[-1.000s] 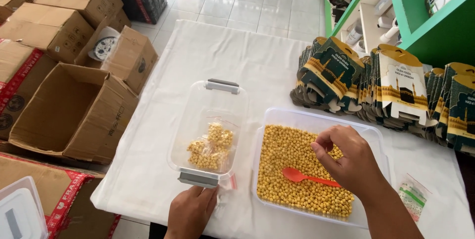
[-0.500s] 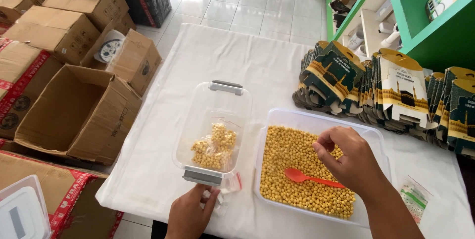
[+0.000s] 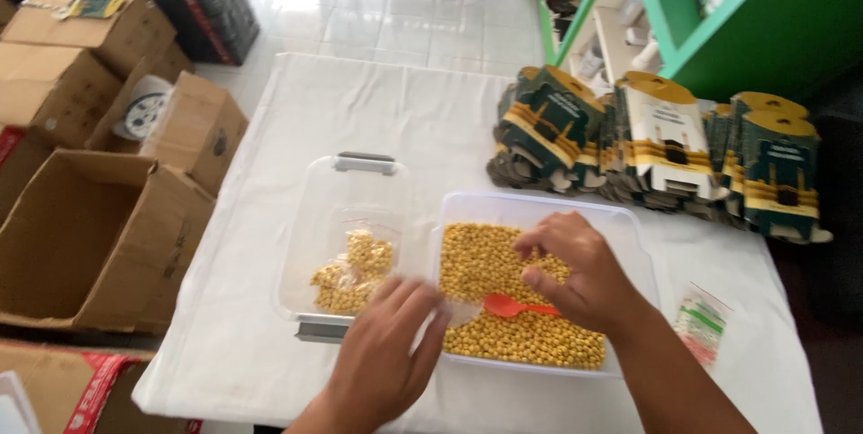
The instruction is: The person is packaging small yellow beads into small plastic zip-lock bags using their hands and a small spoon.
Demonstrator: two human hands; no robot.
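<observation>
While blur veils both hands, right hand [image 3: 575, 268] covers spoon [image 3: 505, 306]; grips unclear.

Clear plastic tub [image 3: 629, 236], lidless, full of yellow round kernels [image 3: 490, 263]; orange plastic spoon [image 3: 508, 307] lies flat on them, bowl pointing left. Small clear bag [image 3: 454, 308], hard to make out through blur, sits at tub's near-left edge.

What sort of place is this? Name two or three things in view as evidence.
Probably a small shop's packing or stock area. A tub of yellow pellets sits on a cloth-covered table, flat printed cartons are stacked beside it, and cardboard boxes crowd the tiled floor by green shelves.
</observation>
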